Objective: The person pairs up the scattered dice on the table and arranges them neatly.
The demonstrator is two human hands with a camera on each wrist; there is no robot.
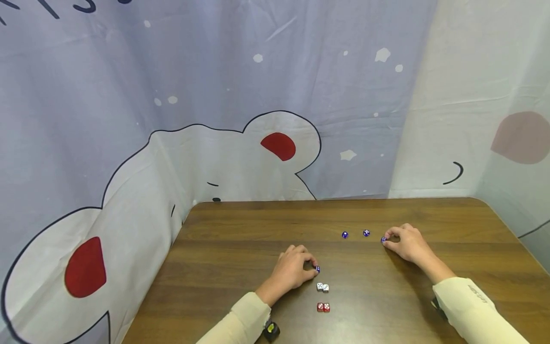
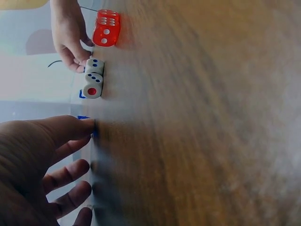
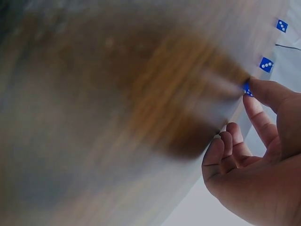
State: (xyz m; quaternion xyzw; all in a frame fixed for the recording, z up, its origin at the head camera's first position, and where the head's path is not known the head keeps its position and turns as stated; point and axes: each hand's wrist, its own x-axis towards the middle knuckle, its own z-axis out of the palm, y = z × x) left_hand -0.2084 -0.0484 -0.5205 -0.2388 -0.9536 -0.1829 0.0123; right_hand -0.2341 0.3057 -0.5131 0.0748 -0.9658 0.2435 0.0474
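Note:
Between thumb and index finger, my left hand [image 1: 293,268] pinches a blue die [image 1: 317,269] low at the wooden table. Just nearer to me lie two white dice [image 1: 322,287] side by side, and below them two red dice [image 1: 323,307], also paired. Farther right, my right hand [image 1: 407,242] pinches another blue die [image 1: 384,239] by its thumb and index finger. Two more blue dice, one [image 1: 366,232] close to that hand and one [image 1: 345,234] farther left, rest on the table. In the left wrist view, the thumb [image 2: 70,129] hides most of the left hand's die.
The brown wooden table [image 1: 240,224] reaches back to a printed curtain [image 1: 356,105] along its far edge. Another stretch of curtain hangs at the left side. A dark wrist device [image 1: 271,329] sits at the left sleeve.

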